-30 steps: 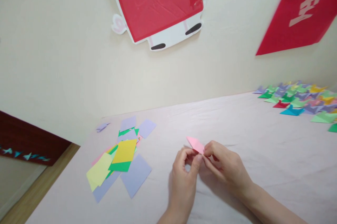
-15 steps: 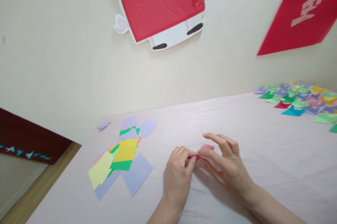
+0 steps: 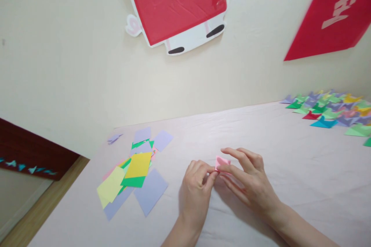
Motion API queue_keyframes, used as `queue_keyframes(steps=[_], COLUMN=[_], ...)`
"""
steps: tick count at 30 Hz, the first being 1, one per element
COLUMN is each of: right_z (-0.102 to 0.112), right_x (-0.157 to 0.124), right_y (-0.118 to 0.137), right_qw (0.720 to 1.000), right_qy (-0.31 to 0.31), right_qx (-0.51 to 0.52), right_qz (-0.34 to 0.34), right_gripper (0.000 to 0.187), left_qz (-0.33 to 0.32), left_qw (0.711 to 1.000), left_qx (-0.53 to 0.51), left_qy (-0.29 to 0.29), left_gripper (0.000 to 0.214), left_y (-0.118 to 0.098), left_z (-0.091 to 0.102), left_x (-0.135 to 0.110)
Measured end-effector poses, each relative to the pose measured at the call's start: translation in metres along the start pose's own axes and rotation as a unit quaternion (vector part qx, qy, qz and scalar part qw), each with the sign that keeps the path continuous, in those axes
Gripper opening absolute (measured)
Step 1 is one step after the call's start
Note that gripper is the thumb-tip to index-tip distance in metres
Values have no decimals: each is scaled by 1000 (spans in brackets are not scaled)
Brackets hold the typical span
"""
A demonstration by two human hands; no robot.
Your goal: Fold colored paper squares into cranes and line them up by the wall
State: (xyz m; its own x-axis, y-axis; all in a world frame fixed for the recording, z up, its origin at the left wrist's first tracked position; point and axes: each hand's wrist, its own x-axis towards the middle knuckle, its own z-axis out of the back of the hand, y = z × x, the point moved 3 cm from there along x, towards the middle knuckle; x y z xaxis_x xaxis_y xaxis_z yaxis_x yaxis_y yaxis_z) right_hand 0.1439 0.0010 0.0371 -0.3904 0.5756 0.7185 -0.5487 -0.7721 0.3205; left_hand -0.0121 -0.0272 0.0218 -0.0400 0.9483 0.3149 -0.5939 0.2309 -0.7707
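Note:
A small piece of pink folded paper (image 3: 222, 161) is held up between my hands, just above the pale cloth. My left hand (image 3: 197, 181) pinches its left corner between thumb and forefinger, the other fingers curled. On the right side, my right hand (image 3: 251, 177) has its thumb and forefinger closed at the paper's lower edge, while the other fingers stretch out above. Part of the paper is hidden behind the right fingers.
Loose paper squares, with a yellow sheet (image 3: 139, 165) and a lilac sheet (image 3: 151, 192) among them, lie to the left. Several folded paper figures, including a blue one (image 3: 324, 122), stand at the right by the wall. A red decoration (image 3: 176, 3) hangs on the wall.
The pink paper has turned so that a lighter, flat face shows above my fingertips; its lower part no longer shows by the right thumb. My hands have hardly moved.

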Motion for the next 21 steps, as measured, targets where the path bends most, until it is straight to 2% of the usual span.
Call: queue_keyframes(steps=[5, 9, 12, 15, 18, 21], right_z=[-3, -8, -13, -16, -18, -19], right_x=[-2, -4, -5, -6, -7, -7], right_y=[-5, -14, -19, -23, -25, -25], right_qw=[998, 990, 971, 941, 915, 899], right_qy=[46, 76, 91, 102, 118, 126], right_qx=[36, 109, 195, 263, 292, 301], right_qz=[-12, -50, -106, -187, -254, -291], right_gripper=[17, 13, 7, 9, 13, 13], left_qz=[-7, -6, 17, 53, 80, 100], left_qw=[1000, 999, 998, 994, 990, 987], left_qx=[-8, -31, -65, -100, -118, -127], left_qy=[0, 7, 11, 11, 13, 13], left_gripper=[8, 7, 8, 10, 12, 17], left_y=[1, 0, 1, 4, 5, 5], left_z=[0, -1, -3, -5, -6, -7], left_x=[1, 1, 1, 1, 2, 3])
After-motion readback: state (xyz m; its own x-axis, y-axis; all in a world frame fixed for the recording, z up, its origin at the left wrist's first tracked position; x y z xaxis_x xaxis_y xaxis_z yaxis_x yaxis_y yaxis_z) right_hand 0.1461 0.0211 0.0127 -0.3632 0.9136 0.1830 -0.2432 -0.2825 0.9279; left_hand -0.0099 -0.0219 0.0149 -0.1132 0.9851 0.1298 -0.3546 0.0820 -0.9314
